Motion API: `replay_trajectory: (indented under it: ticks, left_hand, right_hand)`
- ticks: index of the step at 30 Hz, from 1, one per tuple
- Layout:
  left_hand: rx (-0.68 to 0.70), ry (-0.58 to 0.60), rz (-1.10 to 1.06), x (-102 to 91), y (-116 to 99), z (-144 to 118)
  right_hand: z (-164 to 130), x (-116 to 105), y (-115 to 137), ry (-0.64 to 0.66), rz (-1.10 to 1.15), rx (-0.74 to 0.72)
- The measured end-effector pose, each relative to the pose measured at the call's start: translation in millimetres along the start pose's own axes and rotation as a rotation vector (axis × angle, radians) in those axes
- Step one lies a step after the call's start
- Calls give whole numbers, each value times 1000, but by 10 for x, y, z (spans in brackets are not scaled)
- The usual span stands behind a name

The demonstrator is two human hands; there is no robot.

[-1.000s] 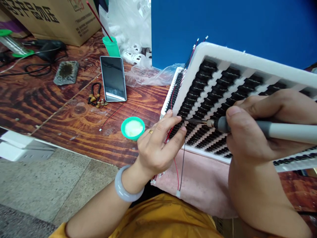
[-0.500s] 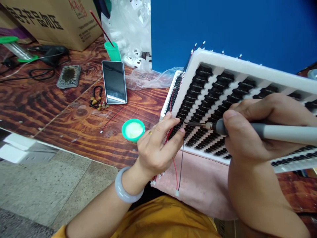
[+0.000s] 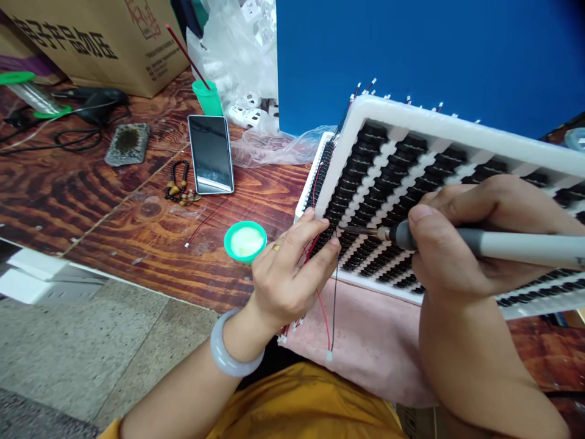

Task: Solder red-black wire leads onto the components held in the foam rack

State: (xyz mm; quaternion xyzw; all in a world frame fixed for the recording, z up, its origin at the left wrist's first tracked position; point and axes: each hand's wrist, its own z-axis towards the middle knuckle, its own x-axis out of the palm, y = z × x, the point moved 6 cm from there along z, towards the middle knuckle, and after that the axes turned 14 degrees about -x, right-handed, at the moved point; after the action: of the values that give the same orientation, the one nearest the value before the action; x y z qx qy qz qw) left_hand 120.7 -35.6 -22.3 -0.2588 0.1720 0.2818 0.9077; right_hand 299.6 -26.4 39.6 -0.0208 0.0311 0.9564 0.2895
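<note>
R hand (image 3: 466, 265) clasps iron (image 3: 525, 247) at tray (image 3: 439, 126), L hand (image 3: 290, 280), tips just parted, hold unclear, by blk wire (image 3: 334, 305), prob. light, limp, best pinched nr end.

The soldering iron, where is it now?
In the head view, the soldering iron is right of centre, held in the right hand in front of the white foam tray, pointing toward the left hand.

Your right hand (image 3: 457, 256) hides some rows of the white tray (image 3: 425, 120). Tray and soldering iron (image 3: 534, 247) both run off the right edge. Iron-to-black wire (image 3: 334, 299) contact: too small to tell. Cardboard box (image 3: 105, 36) cropped above.
</note>
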Motion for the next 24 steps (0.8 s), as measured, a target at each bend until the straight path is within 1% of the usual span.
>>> replay_trajectory:
  ticks: [2,5,7,9,11,12,14,17,19,24]
  left_hand:
    - [-12,13,1,-24,8,9]
    - [-65,57,27,-89,35,37]
    - [-98,74,76,-153,48,57]
    - [-116,69,150,-224,55,66]
    - [-124,57,214,-283,65,54]
    - [-131,57,231,-302,77,39]
    - [-150,83,229,-313,114,-1]
    - [-177,154,193,-287,170,-52]
    - [-182,176,170,-279,180,-59]
    - [-203,138,109,-340,162,-49]
  right_hand:
    - [9,-8,26,9,16,37]
    - [19,15,29,92,25,173]
    - [21,23,22,123,34,231]
    - [26,12,18,98,50,210]
    - [22,-9,13,38,72,132]
    - [14,-19,10,6,83,90]
    - [-12,-21,-12,-31,105,48]
    - [-49,-4,-58,-40,136,91]
    - [-60,-7,-68,-48,129,120]
    - [-46,-34,-53,-45,118,141]
